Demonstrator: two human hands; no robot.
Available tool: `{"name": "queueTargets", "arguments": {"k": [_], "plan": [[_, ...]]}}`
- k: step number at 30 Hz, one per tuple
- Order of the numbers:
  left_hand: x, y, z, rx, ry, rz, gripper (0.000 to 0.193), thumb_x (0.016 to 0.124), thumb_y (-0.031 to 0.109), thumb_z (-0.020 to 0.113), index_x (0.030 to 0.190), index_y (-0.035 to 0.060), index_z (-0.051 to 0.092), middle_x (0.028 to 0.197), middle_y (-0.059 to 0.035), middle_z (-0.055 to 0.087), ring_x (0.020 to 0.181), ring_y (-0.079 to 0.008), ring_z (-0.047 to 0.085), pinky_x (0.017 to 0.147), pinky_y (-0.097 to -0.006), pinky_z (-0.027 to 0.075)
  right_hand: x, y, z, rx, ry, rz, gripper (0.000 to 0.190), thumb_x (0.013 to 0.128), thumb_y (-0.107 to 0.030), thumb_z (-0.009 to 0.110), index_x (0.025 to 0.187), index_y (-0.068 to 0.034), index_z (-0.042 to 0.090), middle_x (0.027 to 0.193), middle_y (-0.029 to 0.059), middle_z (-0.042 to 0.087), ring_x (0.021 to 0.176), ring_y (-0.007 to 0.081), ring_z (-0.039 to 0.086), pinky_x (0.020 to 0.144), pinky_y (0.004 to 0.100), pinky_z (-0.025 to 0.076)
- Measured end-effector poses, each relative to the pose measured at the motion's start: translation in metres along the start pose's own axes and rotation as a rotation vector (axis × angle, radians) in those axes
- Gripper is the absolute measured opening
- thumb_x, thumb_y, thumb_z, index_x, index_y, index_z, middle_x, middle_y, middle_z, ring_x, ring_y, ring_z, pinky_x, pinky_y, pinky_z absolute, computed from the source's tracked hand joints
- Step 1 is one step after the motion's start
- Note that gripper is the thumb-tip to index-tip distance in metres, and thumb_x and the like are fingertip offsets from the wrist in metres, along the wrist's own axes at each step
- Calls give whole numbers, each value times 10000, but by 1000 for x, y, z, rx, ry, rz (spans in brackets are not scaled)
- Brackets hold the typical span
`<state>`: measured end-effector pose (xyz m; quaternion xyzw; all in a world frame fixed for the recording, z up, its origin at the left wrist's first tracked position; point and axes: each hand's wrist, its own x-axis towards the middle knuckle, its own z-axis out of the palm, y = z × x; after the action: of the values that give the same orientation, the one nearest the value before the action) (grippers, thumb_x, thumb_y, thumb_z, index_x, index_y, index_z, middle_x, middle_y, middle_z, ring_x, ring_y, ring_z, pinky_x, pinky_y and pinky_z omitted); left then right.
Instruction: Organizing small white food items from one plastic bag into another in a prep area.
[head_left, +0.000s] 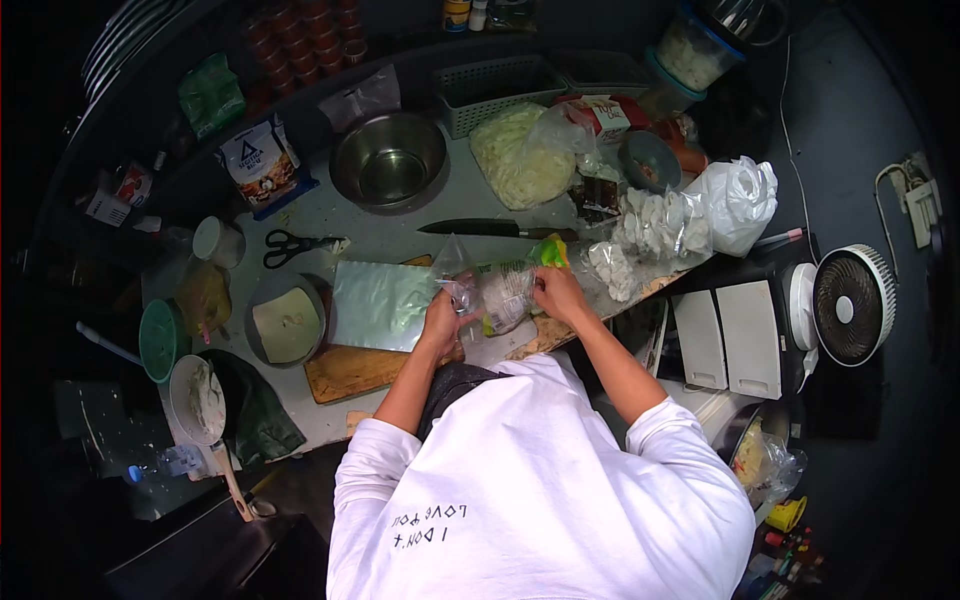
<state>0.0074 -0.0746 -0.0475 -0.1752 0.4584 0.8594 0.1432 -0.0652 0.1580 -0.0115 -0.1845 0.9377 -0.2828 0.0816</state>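
My left hand (442, 321) grips the gathered clear plastic (452, 262) at the left end of a printed food packet (508, 298). With my right hand (556, 291) I hold the packet's right end, near its green and yellow part. The packet's contents look pale; I cannot tell what they are. Left of it, a stack of clear plastic sheets or bags (381, 304) lies over a wooden cutting board (360, 371). Beyond my hands lies a kitchen knife (495, 228) with a dark blade, flat on the table.
Black scissors (289, 247), a steel bowl (388, 161), a bag of shredded cabbage (510, 161) and a flour packet (262, 165) stand or lie behind. At the left are a round bowl (285, 319) and a saucepan (197, 397); at the right, a white plastic bag (739, 204) and a fan (853, 306).
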Motion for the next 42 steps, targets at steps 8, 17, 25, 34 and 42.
{"name": "queueTargets", "arguments": {"k": [8,17,25,34,42], "plan": [[-3,2,1,4,11,0,513,1007,385,364,1399,60,424,1453,-71,398,1242,-251,441,987,-469,463,-26,-31,-32,-82,131,-52,230,724,-159,727,922,-54,675,855,121,644,802,328,641,689,432,516],[-1,1,-1,-28,27,-11,506,1000,368,379,1391,50,433,1411,-107,448,1219,-246,467,980,-462,469,-35,4,-29,-56,-13,-142,286,755,-133,704,1021,-63,629,1039,120,594,937,331,610,781,417,506],[-6,6,5,-13,20,-5,504,1000,354,368,1387,36,423,1420,-110,440,1261,-253,449,982,-477,467,-31,0,-32,-197,-153,10,468,750,-130,719,1187,-21,591,1206,181,584,1091,375,567,912,430,465],[-5,5,4,-11,33,-20,509,1004,367,352,1391,43,423,1421,-107,440,1271,-257,443,982,-472,463,-23,5,-33,-219,-151,-47,466,723,-190,738,1132,-6,610,1087,180,609,1034,371,587,879,419,477],[-4,4,3,-2,27,-14,504,999,359,360,1394,53,426,1418,-102,447,1249,-249,454,1001,-468,442,-21,7,-35,-150,-165,-2,391,734,-197,724,1067,-25,610,1083,174,609,1021,363,594,859,426,486]]}}
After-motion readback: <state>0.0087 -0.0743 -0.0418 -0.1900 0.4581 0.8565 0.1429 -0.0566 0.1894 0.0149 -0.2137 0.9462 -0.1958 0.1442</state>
